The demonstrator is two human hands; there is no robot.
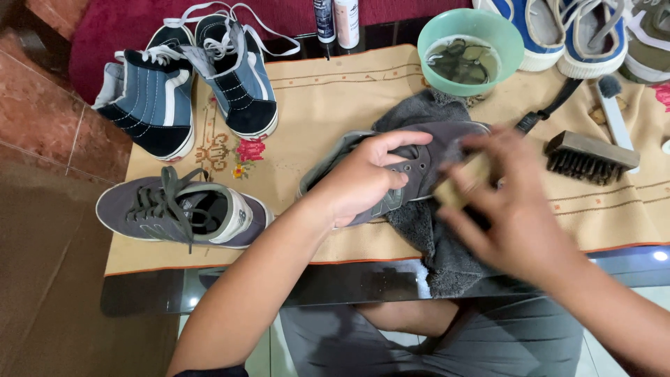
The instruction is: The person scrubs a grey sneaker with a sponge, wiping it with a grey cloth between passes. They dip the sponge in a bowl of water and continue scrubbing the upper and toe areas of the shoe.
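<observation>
Head view looks down on a glass table (174,297) covered by a tan embroidered mat (328,105), and near the middle of the mat's front edge a grey sneaker (419,164) lies on its side on a dark grey towel (426,234) that hangs over that edge. The left hand (366,178) clamps the sneaker, thumb over the top and fingers curled around the eyelet area. The right hand (509,209), blurred by motion, has its fingers closed around a small tan brush (460,185) pressed to the sneaker's side. Its laces are out and the eyelets stand empty, and what look like laces soak in the green bowl (471,52) at the back edge, so the scrubbing appears to be under way rather than finished; whether the upper is wet or clean cannot be told under the hands. The matching grey shoe (181,213), at the left front corner, is still laced and looks untouched. A pair of blue high-top shoes (188,84) stands at the back left corner, a larger bristle brush (590,157) lies near the right edge, and more shoes (572,35) crowd the back right corner.
</observation>
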